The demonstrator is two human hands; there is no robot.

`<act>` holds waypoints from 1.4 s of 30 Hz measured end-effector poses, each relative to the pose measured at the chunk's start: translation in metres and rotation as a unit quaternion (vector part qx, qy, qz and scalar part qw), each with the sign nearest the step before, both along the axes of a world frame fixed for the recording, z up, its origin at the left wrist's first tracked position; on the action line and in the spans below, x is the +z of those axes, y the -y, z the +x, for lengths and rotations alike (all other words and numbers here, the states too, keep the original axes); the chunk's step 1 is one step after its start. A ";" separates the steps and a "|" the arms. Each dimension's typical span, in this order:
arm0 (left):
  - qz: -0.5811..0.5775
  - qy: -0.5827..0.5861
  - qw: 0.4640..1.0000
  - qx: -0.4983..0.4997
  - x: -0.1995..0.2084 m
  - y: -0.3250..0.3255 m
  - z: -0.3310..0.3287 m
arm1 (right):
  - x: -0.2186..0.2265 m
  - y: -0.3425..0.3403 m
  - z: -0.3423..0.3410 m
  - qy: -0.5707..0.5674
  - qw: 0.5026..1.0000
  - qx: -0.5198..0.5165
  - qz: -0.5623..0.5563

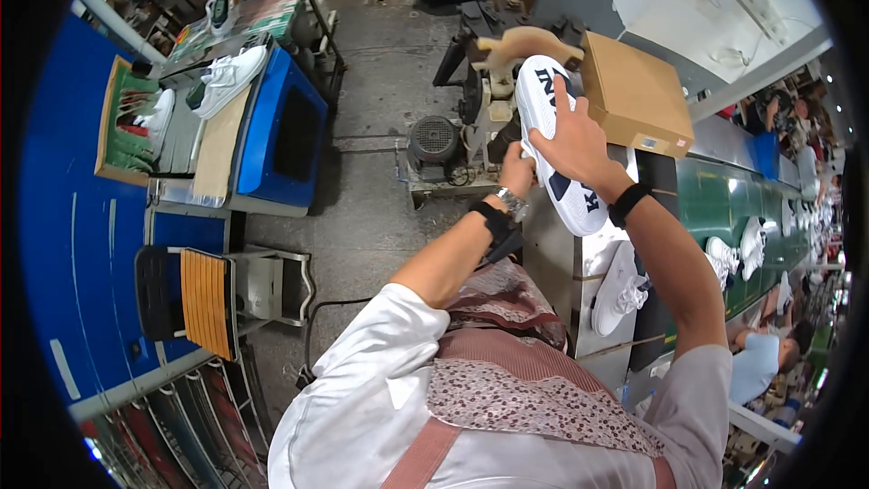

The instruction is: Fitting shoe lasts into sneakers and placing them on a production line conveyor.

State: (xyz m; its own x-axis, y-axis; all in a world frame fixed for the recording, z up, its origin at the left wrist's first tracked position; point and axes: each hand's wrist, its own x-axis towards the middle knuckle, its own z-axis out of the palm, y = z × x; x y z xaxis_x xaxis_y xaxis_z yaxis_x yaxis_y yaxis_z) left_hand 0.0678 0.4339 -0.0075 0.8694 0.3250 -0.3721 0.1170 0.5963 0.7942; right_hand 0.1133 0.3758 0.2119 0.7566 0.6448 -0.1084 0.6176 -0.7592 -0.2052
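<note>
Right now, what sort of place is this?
Likely a shoe factory: white shoes spaced along a long green belt, a finned motor, and a held shoe with its sole showing.

The left hand [516,172] grasps a white shoe [557,186] by its left edge, while the right hand [579,140] lies across the upturned sole, index finger extended. Just right of the grip sits a box [634,95]; left of it, a motor [433,139]. Nearer the body rests a second shoe [618,294]. Farther right, a green belt [711,190] carries more shoes [751,244].
</note>
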 end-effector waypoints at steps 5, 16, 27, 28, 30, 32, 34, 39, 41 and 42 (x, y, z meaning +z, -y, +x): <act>-0.169 0.068 0.977 0.114 -0.002 0.020 0.008 | -0.027 0.007 -0.005 0.043 0.998 0.039 0.018; -0.373 0.170 0.911 0.039 0.061 0.064 -0.026 | -0.040 0.048 -0.016 0.119 0.979 0.056 0.154; -0.281 0.237 0.921 0.132 0.030 0.055 -0.028 | -0.038 0.044 -0.051 0.143 0.957 0.062 0.243; -0.275 0.232 0.924 0.130 0.031 0.054 -0.031 | -0.038 0.044 -0.055 0.147 0.957 0.056 0.245; -0.263 0.218 0.932 0.125 0.027 0.049 -0.046 | -0.038 0.045 -0.065 0.179 0.946 0.050 0.264; -0.255 0.197 0.941 0.100 0.023 0.054 -0.067 | -0.030 0.058 -0.091 0.166 0.955 0.012 0.247; -0.232 0.146 0.961 0.046 0.059 0.054 -0.084 | -0.030 0.088 -0.109 0.089 0.946 -0.005 0.310; -0.180 0.085 0.974 -0.103 0.043 -0.028 -0.162 | -0.080 0.093 -0.082 -0.446 0.662 -0.250 0.548; -0.181 0.080 0.962 -0.187 0.028 -0.053 -0.180 | -0.084 0.062 -0.055 -0.652 0.485 -0.204 0.547; -0.199 0.114 0.942 -0.244 0.029 -0.060 -0.194 | -0.092 0.047 -0.050 -0.737 0.354 -0.099 0.568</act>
State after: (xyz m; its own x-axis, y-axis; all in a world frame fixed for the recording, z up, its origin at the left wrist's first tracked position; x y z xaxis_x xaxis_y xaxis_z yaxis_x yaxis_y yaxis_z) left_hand -0.1266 0.4939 0.0212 0.9514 -0.2599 -0.1653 0.3076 0.7716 0.5568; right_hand 0.0635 0.3284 0.1194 0.4604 0.8560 -0.2351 -0.8372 0.3305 -0.4358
